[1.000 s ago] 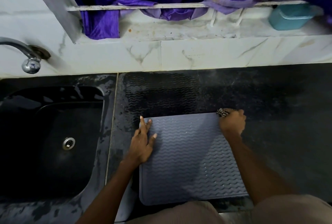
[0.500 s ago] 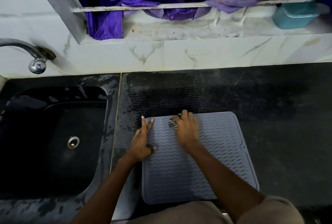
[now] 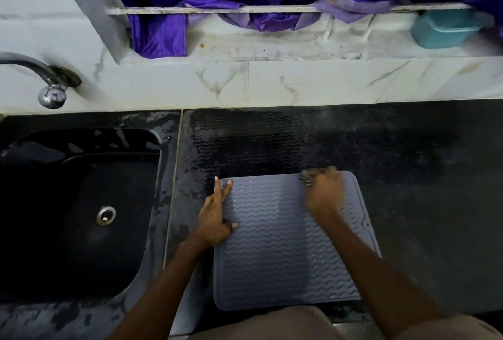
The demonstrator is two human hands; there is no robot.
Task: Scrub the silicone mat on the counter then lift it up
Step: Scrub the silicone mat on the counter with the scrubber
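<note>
A grey silicone mat (image 3: 275, 252) with a wavy ribbed surface lies flat on the wet black counter (image 3: 408, 176), near its front edge. My left hand (image 3: 216, 217) presses on the mat's left edge with straight fingers pointing away from me. My right hand (image 3: 324, 192) is curled round a dark scrubber (image 3: 306, 177) at the mat's far edge, right of the middle. Only a small part of the scrubber shows beyond my fingers.
A black sink (image 3: 81, 217) with a metal drain sits left of the counter, under a chrome tap (image 3: 46, 81). A wet wavy imprint marks the counter behind the mat. On the marble ledge behind stand a teal container (image 3: 446, 29) and purple cloth (image 3: 163, 32).
My right hand swept the scrubber from the mat's far right corner to the left, then back to the right along the far edge. My left hand stayed on the mat's left edge.
</note>
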